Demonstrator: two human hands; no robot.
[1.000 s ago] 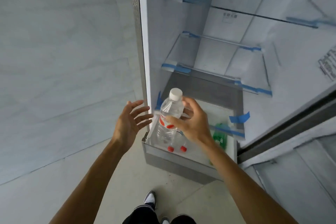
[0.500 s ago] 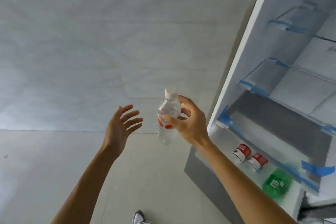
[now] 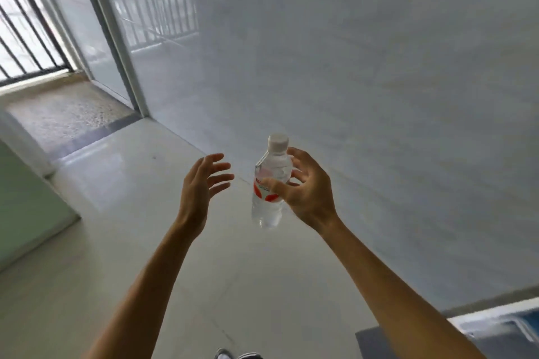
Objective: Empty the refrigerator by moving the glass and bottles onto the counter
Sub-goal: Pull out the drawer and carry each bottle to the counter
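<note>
Fingers (image 3: pixel 269 183) of the right hand (image 3: pixel 306 192) curl around the labelled middle of a clear water bottle (image 3: pixel 269 183), held upright in mid-air above the floor (image 3: pixel 116 213), its white cap (image 3: pixel 278 141) uppermost. The left hand (image 3: pixel 201 186) is spread wide just beside it, touching nothing. No table is in view; judged from this, one bottle is in transit and not yet set down.

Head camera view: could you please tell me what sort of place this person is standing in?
Probably a bare indoor room, perhaps a kitchen area: pale tiled floor, a plain white wall, and a glass door with metal bars beyond. The right hand holds a water bottle.
</note>
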